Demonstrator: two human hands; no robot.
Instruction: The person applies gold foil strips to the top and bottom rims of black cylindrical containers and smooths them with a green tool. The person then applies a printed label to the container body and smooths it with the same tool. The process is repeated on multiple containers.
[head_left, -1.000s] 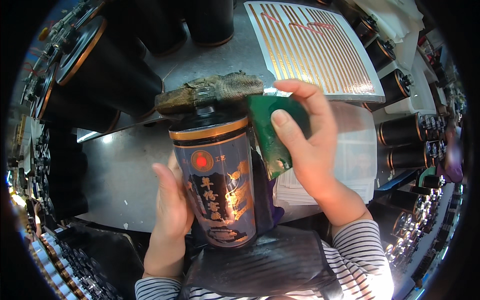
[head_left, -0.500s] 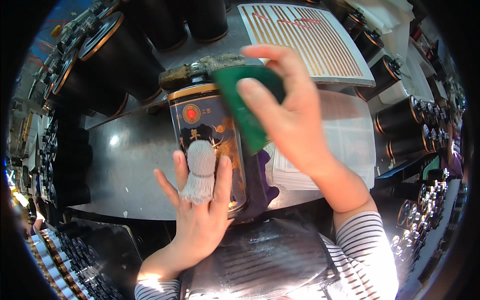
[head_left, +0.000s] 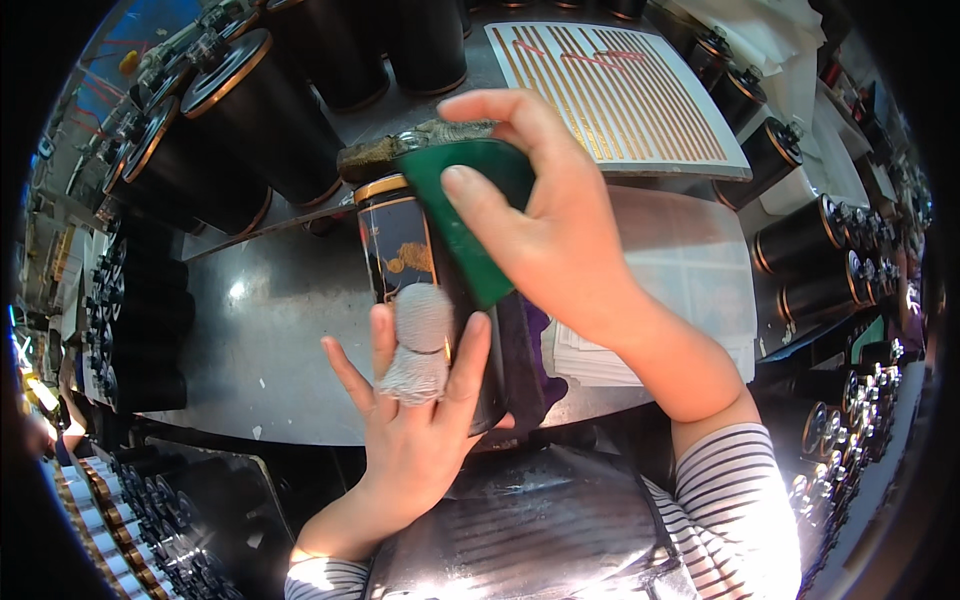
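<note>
Straight below my camera, I see the grey metal worktop spreading across the middle of the view. Groups of black cylinders with copper-coloured rims crowd its far left and both sides. Nearest me is a dark, glossy apron, and at the far right of the worktop lies a white sheet printed with gold strips. Just this side of it I have a stack of translucent sheets.

Between my two hands is the decorated canister, left of the stack, dark with gold ornament and a gold band, tilted with its banded end away from me. My right hand is partly closed, pinching a green sheet between thumb and fingers; the piece hides the canister's upper right side, and I cannot tell how much of its edge touches. My left hand is spread wide, back upward, over the canister's near part; how firmly it presses, I cannot tell.

Right of the canister sits a dark purple cloth. A rough, cloth-wrapped roll lies behind the banded end, and a pale knitted sleeve covers my left middle finger.
</note>
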